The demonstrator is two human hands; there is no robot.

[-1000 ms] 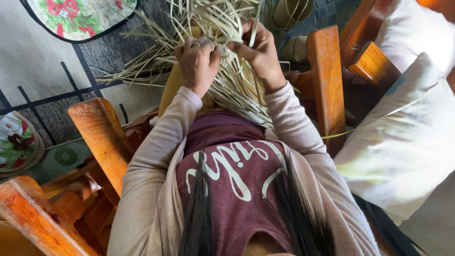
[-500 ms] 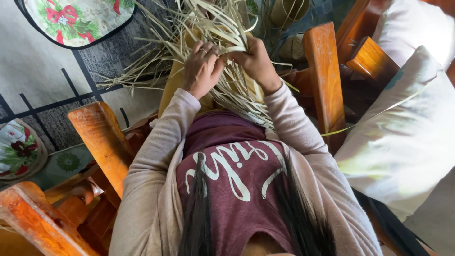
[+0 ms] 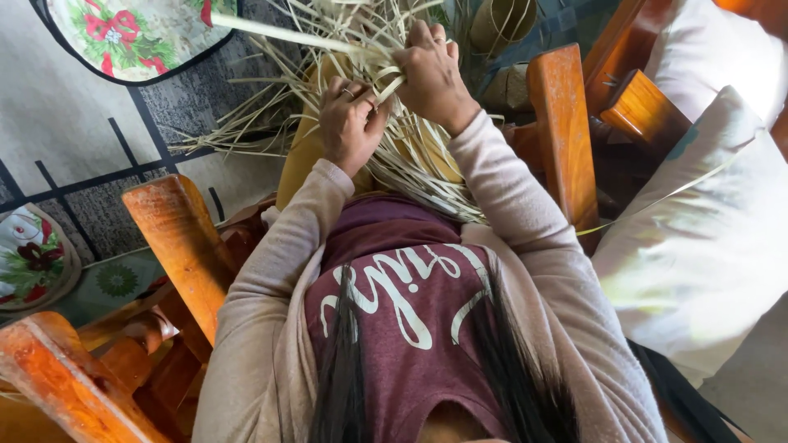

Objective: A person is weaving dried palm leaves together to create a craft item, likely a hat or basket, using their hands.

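Seated person, view straight down over the lap. Landmark: bundle of straw strips (image 3: 410, 164), pale, flat, dry and ribbon-like, lying on the lap and fanning outward into loose stiff ends at its far side.

Left hand (image 3: 351, 123): on the near left part of the bundle, fingers curled shut around a few strips, ring visible on one finger. Right hand (image 3: 431, 74): just right of and beyond the left hand, touching it, fingers closed and pinching a folded strip at the bundle's centre. One long strip (image 3: 279, 33) runs straight out left from the hands.

Under the bundle: a mustard-yellow fabric surface (image 3: 300, 156), smooth. Right of the bundle: glossy orange-brown wooden armrest (image 3: 562, 123), squared edges. Further right: off-white cushion (image 3: 698, 238), soft, slightly creased. Left of the bundle: second wooden armrest (image 3: 176, 238), rounded top, varnished. Beyond the bundle, upper left: a rounded floral mat (image 3: 131, 33) on grey patterned carpet (image 3: 57, 123).
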